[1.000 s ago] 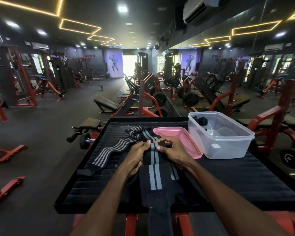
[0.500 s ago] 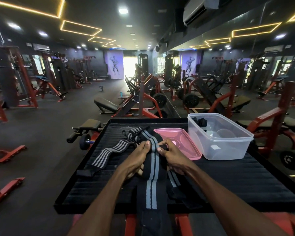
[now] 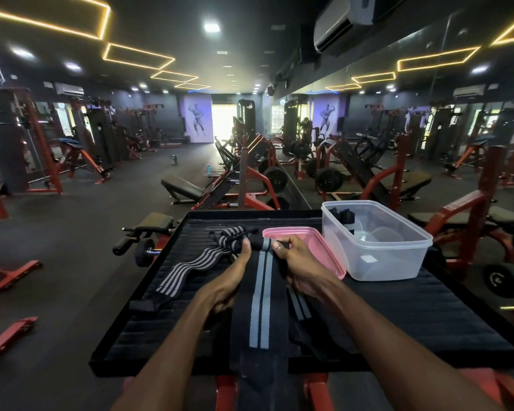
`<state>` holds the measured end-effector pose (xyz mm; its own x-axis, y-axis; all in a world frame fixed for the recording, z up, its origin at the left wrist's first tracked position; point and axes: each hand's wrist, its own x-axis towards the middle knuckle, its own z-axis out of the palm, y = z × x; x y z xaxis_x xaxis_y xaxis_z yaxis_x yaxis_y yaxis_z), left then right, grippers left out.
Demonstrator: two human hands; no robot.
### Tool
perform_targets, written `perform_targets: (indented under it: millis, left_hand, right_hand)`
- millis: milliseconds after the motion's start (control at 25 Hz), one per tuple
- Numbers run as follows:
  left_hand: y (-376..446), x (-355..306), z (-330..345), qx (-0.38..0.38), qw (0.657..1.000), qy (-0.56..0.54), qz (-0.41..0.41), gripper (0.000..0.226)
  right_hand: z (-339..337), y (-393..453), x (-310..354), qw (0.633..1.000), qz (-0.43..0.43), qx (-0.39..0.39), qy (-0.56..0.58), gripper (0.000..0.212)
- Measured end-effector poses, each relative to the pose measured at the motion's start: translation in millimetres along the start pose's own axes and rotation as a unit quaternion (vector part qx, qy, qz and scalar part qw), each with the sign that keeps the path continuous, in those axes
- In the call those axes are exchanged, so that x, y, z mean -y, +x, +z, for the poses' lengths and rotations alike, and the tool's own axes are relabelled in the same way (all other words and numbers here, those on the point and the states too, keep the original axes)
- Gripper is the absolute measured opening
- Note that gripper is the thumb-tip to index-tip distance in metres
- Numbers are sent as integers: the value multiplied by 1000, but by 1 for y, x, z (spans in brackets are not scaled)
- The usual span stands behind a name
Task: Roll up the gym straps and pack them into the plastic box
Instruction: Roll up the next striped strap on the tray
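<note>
Black ribbed platform (image 3: 428, 310), raised rim, lower centre; gym machines and open dark floor fill the frame's left. Left hand (image 3: 235, 280) and right hand (image 3: 301, 269) both pinch the rolled end of the black grey-striped strap (image 3: 260, 298). Second strap (image 3: 187, 268) lies left. Pink lid (image 3: 318, 247) touches the clear plastic box (image 3: 377, 253), right.

A black fabric gym strap (image 3: 260, 295) carries two pale grey stripes; a pink plastic lid (image 3: 315, 247) lies beside a clear plastic box (image 3: 377, 256), on a black ribbed counter (image 3: 413, 315).
</note>
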<state>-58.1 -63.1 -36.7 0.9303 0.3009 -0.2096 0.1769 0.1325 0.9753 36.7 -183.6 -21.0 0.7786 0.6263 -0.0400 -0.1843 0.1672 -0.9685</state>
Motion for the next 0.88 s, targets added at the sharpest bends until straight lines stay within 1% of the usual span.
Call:
perform_targets:
  millis: [80, 160, 200, 280, 360, 520, 640, 680, 760, 800, 880]
  left_hand:
    - [-1, -10, -1, -21, 999, 29, 24, 63]
    - [-2, -19, -3, -89, 991, 79, 59, 53]
    - [-2, -22, -5, -108, 987, 89, 78, 51]
    - [0, -27, -5, -117, 979, 118, 121, 51]
    - [0, -30, -2, -125, 968, 158, 150, 39]
    - [7, -33, 2, -146, 966, 130, 171, 15]
    - [6, -40, 7, -147, 966, 106, 183, 5]
    - [5, -43, 9, -142, 966, 103, 189, 7]
    - [6, -45, 11, -111, 974, 83, 181, 7]
    - [4, -46, 12, -86, 981, 56, 166, 9]
    - [0, -49, 17, -47, 990, 21, 132, 22]
  right_hand:
    - [-1, -2, 4, 1000, -10, -10, -19, 7]
    - [-2, -5, 6, 999, -15, -15, -46, 4]
    - [-3, -7, 8, 997, -22, -16, -68, 4]
    - [-4, -7, 9, 993, -47, -13, -109, 6]
    - [-6, -8, 13, 988, -75, -8, -136, 8]
    - [-15, -17, 25, 974, -103, -5, -204, 11]
    - [-18, -17, 27, 981, -85, 17, -173, 22]
    - [-18, -17, 26, 984, -86, 17, -154, 21]
    - [-20, -18, 27, 988, -94, -3, -124, 12]
    - [-22, -19, 29, 988, -100, -14, -116, 8]
    - [-27, -20, 30, 986, -120, -25, -117, 14]
